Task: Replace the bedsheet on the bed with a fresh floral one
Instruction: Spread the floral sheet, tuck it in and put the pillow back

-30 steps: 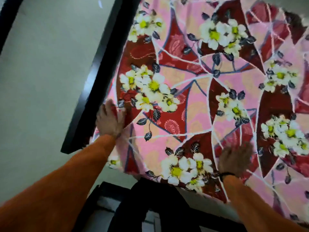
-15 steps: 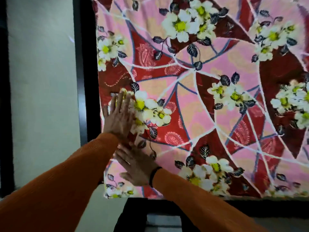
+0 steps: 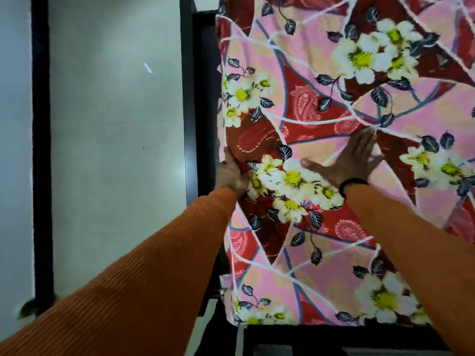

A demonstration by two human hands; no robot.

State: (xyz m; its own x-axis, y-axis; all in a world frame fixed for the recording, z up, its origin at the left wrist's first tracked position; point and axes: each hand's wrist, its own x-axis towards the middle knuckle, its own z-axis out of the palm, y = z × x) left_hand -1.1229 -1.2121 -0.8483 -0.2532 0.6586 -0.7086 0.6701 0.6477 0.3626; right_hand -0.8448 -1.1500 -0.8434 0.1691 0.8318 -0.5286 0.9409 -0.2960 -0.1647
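Observation:
The floral bedsheet (image 3: pixel 334 104), pink and dark red with white flowers, lies spread over the bed and fills the right side of the view. My left hand (image 3: pixel 231 173) is at the sheet's left edge, beside the black bed frame (image 3: pixel 190 98). Its fingers run along the mattress side and press the fabric there, partly hidden by a fold. My right hand (image 3: pixel 352 160) lies flat on top of the sheet with its fingers spread, a black band on the wrist. Both arms wear orange sleeves.
Pale floor (image 3: pixel 115 150) runs along the left of the bed, with a dark vertical strip (image 3: pixel 41 150) further left. The bed's near black edge (image 3: pixel 334 335) shows below the sheet's hem.
My left hand slid from the top of the sheet to its left edge. My right hand moved away from the left hand, rightward and further up the sheet. The view shifted.

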